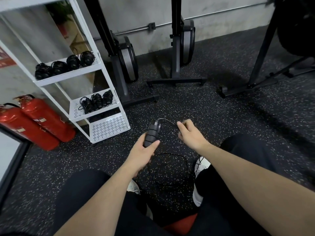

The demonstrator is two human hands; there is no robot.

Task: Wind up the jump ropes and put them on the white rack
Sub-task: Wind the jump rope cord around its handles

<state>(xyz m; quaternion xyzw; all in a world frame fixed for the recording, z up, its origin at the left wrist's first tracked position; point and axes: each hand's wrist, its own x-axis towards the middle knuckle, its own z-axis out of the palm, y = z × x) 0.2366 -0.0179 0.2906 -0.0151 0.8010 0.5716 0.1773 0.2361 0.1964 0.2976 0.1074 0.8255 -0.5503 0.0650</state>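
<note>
Head view shows seven wound black jump-rope bundles (64, 66) already on the white metal rack (109, 77). Left hand (144, 150) has its grip closed around paired black handles (151, 133); right hand (189, 133) pinches the thin black cord (167, 120), most still loose on the speckled floor (221, 108).

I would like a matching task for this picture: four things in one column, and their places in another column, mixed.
Things:
1. jump rope handles
2. thin cord
3. fire extinguishers
4. wound ropes

Places:
A. on the floor beside the white rack
B. in the left hand
C. on the rack's shelves
D. pinched by the right hand

Pairs: 1-B, 2-D, 3-A, 4-C
</note>
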